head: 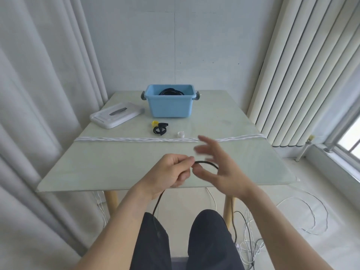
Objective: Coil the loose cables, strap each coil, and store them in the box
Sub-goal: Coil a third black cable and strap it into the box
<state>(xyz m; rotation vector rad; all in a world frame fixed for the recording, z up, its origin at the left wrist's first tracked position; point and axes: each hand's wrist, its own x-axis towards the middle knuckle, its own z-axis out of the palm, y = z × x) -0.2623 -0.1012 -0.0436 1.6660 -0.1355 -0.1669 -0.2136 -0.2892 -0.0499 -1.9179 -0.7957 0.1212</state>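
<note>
left hand (171,170) grip pinches black cable (206,163) above near edge of tabletop (116,162); cable arcs to right hand (218,168), grip released, fingers spread, blurred. blue box (170,106) well beyond both grips, black coil (171,92) inside.

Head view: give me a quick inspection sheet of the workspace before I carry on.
Surface: pale table.
Job's things: blue box holds a black coil; black straps and a yellow strap lie before it.
Clutter: white lid, small white cap.
Grippers: left hand pinches the black cable; right hand open, blurred.
Cables: white cable lies across table; more on floor.
Surroundings: curtains, window.
</note>
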